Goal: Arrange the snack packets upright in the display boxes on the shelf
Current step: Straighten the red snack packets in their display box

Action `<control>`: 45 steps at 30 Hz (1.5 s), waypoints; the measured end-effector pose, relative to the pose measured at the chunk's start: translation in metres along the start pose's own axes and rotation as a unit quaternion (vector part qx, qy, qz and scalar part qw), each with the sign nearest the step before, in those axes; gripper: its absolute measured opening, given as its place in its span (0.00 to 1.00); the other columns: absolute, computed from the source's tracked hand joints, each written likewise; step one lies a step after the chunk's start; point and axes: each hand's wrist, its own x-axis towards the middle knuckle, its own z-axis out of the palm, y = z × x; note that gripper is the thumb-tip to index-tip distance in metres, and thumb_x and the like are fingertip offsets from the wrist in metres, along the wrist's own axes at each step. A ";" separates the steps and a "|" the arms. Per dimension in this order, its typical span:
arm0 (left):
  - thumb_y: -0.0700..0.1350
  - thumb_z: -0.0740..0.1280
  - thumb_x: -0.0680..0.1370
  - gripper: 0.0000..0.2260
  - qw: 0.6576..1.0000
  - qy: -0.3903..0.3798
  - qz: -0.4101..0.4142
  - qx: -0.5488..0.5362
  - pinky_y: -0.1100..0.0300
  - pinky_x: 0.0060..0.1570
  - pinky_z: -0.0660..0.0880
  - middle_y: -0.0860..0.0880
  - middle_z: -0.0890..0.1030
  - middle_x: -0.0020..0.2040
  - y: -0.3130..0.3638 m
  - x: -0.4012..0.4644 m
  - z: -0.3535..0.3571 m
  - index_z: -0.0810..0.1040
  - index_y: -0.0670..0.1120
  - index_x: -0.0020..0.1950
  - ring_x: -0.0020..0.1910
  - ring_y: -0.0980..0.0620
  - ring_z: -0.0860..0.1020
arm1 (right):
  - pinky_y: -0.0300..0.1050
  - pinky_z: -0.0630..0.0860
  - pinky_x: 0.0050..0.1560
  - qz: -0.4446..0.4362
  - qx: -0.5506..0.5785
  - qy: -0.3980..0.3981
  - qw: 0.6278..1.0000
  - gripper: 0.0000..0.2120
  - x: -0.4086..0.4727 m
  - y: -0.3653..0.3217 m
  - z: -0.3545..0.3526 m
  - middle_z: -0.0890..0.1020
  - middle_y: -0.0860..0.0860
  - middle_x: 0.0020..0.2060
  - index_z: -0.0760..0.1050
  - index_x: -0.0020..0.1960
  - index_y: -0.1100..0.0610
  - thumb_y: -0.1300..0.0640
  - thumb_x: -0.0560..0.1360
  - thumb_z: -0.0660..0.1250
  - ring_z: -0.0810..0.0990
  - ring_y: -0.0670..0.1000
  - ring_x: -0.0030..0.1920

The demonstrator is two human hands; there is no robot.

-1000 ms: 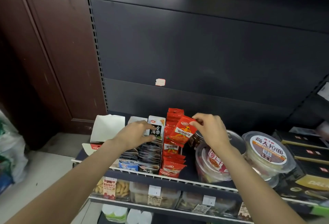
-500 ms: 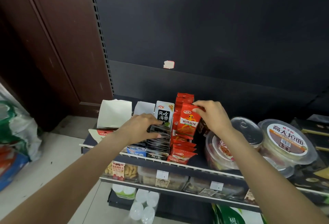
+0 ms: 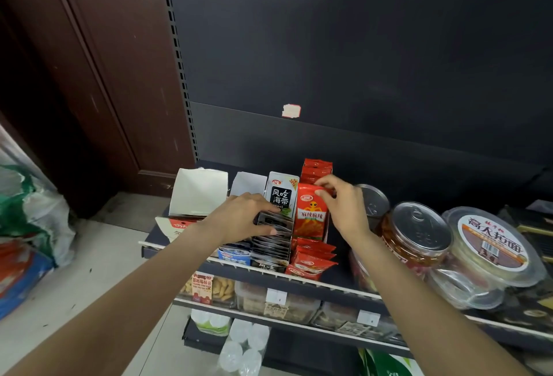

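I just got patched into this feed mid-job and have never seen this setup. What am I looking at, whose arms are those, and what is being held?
No machine here: a person wears a camera on the head, looking forward and down at a shop shelf. The right hand pinches the top of an upright red snack packet in its display box. The left hand rests on the row of dark packets beside it, fingers curled over them. More red packets lean at the front. To the right stand round tubs and a can.
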 end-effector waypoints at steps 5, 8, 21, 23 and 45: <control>0.60 0.64 0.75 0.24 1.000 0.004 -0.002 0.014 0.52 0.67 0.62 0.52 0.72 0.68 0.003 0.000 0.000 0.69 0.55 0.70 0.66 0.51 0.69 | 0.45 0.77 0.53 0.019 -0.114 -0.075 0.990 0.08 -0.008 0.018 0.006 0.79 0.50 0.54 0.80 0.54 0.53 0.57 0.76 0.67 0.79 0.49 0.54; 0.60 0.63 0.76 0.24 1.000 0.005 -0.008 0.020 0.51 0.67 0.61 0.52 0.71 0.69 0.006 0.001 0.000 0.69 0.54 0.71 0.67 0.51 0.68 | 0.46 0.76 0.56 0.019 -0.116 -0.092 0.989 0.11 -0.009 0.017 0.004 0.78 0.51 0.56 0.79 0.58 0.54 0.57 0.76 0.66 0.78 0.49 0.56; 0.59 0.59 0.78 0.22 0.999 0.034 -0.021 0.024 0.50 0.67 0.63 0.51 0.73 0.67 0.016 -0.002 0.004 0.70 0.52 0.70 0.66 0.51 0.68 | 0.33 0.73 0.48 -0.001 -0.022 -0.232 0.972 0.14 -0.032 -0.002 -0.027 0.82 0.47 0.51 0.80 0.56 0.53 0.52 0.72 0.71 0.78 0.41 0.49; 0.59 0.58 0.78 0.22 0.999 0.036 -0.015 0.021 0.50 0.67 0.62 0.52 0.73 0.68 0.018 -0.004 0.004 0.69 0.54 0.71 0.67 0.51 0.68 | 0.37 0.76 0.51 -0.001 -0.025 -0.247 0.969 0.13 -0.032 -0.004 -0.028 0.83 0.47 0.51 0.80 0.55 0.52 0.52 0.71 0.72 0.79 0.42 0.50; 0.53 0.56 0.82 0.17 0.952 0.082 -0.102 -0.278 0.58 0.47 0.73 0.46 0.81 0.44 0.056 0.019 -0.034 0.76 0.45 0.61 0.42 0.49 0.79 | 0.38 0.74 0.44 -0.022 0.006 0.019 1.000 0.03 -0.015 -0.045 -0.113 0.80 0.45 0.44 0.77 0.47 0.50 0.53 0.76 0.66 0.77 0.43 0.47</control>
